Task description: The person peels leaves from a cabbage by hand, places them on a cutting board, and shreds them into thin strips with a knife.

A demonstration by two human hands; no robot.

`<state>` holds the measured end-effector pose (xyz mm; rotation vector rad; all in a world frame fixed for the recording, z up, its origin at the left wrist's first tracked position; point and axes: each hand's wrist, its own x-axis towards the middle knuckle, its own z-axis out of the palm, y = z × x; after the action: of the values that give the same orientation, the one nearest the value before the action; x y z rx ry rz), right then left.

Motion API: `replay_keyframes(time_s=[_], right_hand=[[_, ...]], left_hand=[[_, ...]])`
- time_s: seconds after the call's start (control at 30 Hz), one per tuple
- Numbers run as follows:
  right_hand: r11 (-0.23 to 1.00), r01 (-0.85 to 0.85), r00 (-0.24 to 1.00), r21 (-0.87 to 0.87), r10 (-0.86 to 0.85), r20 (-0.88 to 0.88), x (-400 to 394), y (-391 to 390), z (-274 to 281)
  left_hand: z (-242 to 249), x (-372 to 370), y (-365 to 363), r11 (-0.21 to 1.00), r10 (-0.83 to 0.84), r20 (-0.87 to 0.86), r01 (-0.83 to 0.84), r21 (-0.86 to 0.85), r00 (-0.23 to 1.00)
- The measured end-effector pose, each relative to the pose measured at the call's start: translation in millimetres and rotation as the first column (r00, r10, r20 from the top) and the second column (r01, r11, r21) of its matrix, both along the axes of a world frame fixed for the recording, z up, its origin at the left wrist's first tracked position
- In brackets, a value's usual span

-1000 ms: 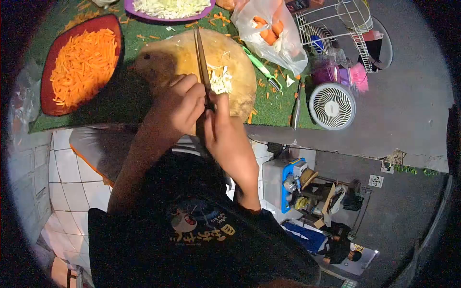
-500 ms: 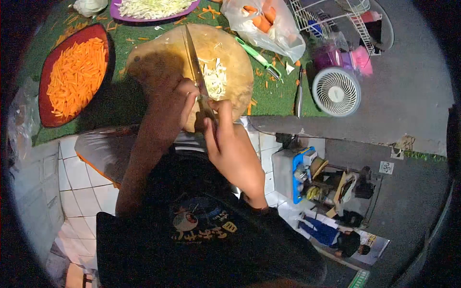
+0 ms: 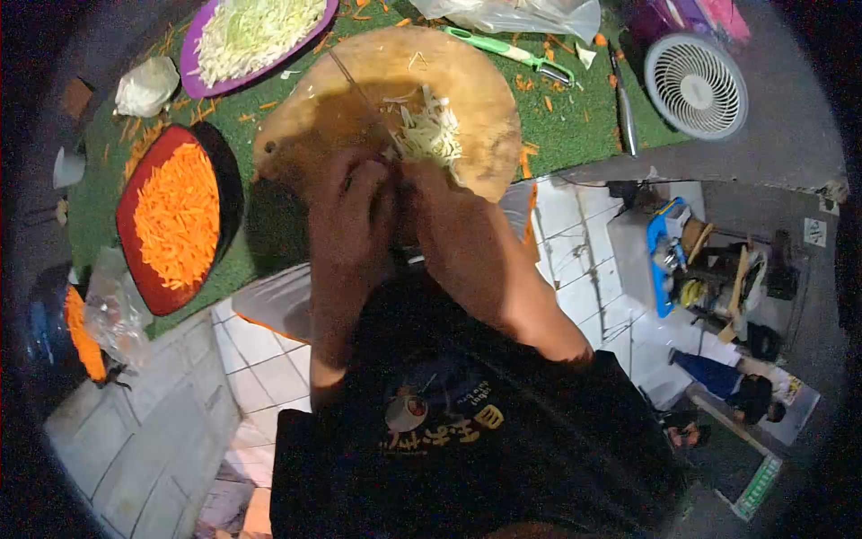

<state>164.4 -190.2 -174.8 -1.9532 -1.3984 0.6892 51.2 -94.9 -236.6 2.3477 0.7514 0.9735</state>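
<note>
My right hand (image 3: 462, 216) is closed around the handle end of a knife (image 3: 357, 90), whose thin blade points up and left over a round wooden board (image 3: 489, 99). Beside it, my left hand (image 3: 359, 202) has its fingers curled in shadow by the base of the blade; what they grip is hidden. Pale shredded pieces (image 3: 431, 135) lie on the board, right of the blade. Left of the board, a red dish (image 3: 135, 256) holds orange shreds (image 3: 180, 220). A purple plate (image 3: 190, 67) with pale green shreds is at the upper left.
A green peeler (image 3: 512, 54), another knife (image 3: 626, 112) and a round white fan (image 3: 696, 90) are along the right. A white vegetable piece (image 3: 146, 87) sits upper left, plastic bags (image 3: 112, 305) lower left. Another person (image 3: 750, 395) is at the far lower right.
The view has shifted and turned, bringing more of the left side into sight. My hands are closer together at the knife, and the pale shreds look more spread out.
</note>
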Motion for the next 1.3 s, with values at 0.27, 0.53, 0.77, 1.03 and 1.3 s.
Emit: replay_keyframes(time_s=[0.27,0.53,0.77,1.03,1.3], right_hand=[[0.995,-0.027,0.99,-0.098,0.04,0.132,-9.9,-22.6,1.6],[0.99,-0.088,0.996,-0.113,0.092,0.024,-2.3,2.6,0.4],[0.998,-0.054,0.996,-0.027,0.056,0.074,-1.8,-9.7,-2.8],[0.987,-0.09,0.996,-0.134,0.09,-0.008,-3.9,-24.0,12.3],[0.993,-0.106,0.994,-0.044,0.104,-0.04,-2.4,-1.2,1.4]], left_hand=[[8.6,-0.9,2.1,0.996,0.025,-0.04,-0.029,-0.082,0.999],[-0.4,-3.0,0.6,0.997,0.063,-0.078,-0.066,-0.032,0.995],[8.1,2.1,0.7,0.999,0.036,-0.093,-0.035,0.01,0.995],[9.4,0.3,-2.4,0.988,0.078,-0.17,-0.098,-0.116,0.982],[-0.8,-1.2,0.0,0.998,0.06,-0.08,-0.06,0.001,0.995]])
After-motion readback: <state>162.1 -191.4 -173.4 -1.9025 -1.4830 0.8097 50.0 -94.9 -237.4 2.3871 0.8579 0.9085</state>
